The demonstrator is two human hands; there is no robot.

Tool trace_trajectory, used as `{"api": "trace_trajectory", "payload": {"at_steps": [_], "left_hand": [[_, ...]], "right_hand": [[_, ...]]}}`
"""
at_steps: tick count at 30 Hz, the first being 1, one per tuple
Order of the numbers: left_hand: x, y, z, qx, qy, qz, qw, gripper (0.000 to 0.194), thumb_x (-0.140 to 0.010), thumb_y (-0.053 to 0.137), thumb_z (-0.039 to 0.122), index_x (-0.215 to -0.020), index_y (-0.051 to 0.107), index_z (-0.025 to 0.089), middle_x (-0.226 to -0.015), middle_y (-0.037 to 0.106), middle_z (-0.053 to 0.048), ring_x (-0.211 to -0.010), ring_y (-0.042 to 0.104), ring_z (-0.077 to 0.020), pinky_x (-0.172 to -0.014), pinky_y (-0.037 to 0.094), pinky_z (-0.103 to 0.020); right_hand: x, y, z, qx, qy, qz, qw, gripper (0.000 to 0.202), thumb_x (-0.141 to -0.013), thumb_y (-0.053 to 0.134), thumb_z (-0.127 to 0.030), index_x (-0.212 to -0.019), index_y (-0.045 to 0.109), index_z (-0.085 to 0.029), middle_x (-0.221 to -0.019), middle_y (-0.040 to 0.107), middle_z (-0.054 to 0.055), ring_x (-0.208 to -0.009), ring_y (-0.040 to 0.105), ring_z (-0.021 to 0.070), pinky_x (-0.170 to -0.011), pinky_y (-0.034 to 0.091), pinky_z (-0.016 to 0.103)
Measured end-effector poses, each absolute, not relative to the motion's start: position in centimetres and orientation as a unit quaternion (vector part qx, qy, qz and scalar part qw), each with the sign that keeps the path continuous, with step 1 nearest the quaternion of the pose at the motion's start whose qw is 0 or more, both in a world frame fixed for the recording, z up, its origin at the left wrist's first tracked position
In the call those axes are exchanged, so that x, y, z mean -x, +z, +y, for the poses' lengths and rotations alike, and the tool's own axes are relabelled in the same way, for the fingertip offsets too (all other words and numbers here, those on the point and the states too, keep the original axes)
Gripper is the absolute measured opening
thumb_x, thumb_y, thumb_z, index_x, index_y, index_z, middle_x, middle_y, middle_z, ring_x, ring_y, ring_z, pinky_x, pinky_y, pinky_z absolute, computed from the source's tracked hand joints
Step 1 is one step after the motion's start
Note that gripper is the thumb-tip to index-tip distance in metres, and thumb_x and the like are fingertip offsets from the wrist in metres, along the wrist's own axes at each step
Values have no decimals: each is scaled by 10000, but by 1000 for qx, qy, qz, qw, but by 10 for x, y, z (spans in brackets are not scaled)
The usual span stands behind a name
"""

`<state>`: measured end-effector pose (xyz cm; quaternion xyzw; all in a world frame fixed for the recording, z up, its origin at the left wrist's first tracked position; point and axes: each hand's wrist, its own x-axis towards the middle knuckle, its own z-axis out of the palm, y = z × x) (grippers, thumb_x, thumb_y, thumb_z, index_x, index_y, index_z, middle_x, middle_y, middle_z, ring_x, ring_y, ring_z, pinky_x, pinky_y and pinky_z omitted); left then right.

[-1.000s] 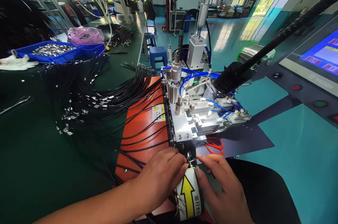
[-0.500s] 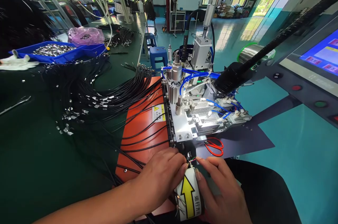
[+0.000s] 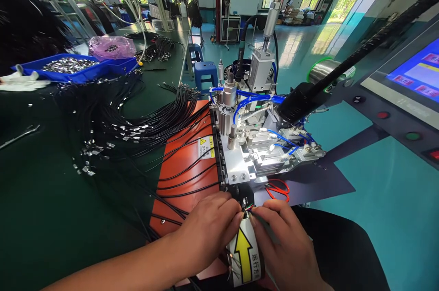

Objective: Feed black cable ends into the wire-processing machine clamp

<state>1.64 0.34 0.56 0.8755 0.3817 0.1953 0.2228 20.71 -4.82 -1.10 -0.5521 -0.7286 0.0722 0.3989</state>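
Observation:
My left hand (image 3: 212, 224) reaches in over the orange plate (image 3: 187, 170), its thumb and finger pinched at the end of a black cable, which the fingers mostly hide. Thin coloured wires (image 3: 249, 208) fan out there, red and green among them. From the other side my right hand (image 3: 286, 240) closes thumb and forefinger on these wires. Both hands work just above a white cover with a yellow arrow (image 3: 244, 254), in front of the metal machine (image 3: 265, 149). Several stripped wire ends (image 3: 234, 263) stick out beside the arrow.
Red-handled scissors (image 3: 278, 189) lie right of the hands. Black cables (image 3: 161, 122) run from the dark green table onto the plate. Further back are a blue tray (image 3: 103, 69) of small metal parts and a pink bag (image 3: 111, 46). A control screen (image 3: 414, 76) stands right, behind a thick black hose (image 3: 356, 53).
My right hand has moved slightly left, and its raised forefinger has closed with the thumb on the coloured wires. My left hand stays almost in place.

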Motion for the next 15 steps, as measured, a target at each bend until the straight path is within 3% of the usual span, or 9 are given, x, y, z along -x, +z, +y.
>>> {"api": "trace_trajectory", "payload": {"at_steps": [11,15], "left_hand": [[-15,10,6,-878,195,366,237,228,-1014,437,206,-819,551,173,-782,557,-27,-726,540,-175,-636,416,-284],[-17,10,6,-877,199,366,238,227,-1014,437,199,-830,565,167,-774,558,-27,-715,539,-174,-626,416,-285]], "right_hand": [[-204,-2,-31,548,203,-707,399,139,-984,482,-172,-901,592,-198,-877,569,45,-823,582,182,-722,507,318],[-212,-5,-37,573,213,-679,406,105,-979,541,-236,-1027,633,-214,-969,607,50,-865,602,183,-740,514,308]]}}
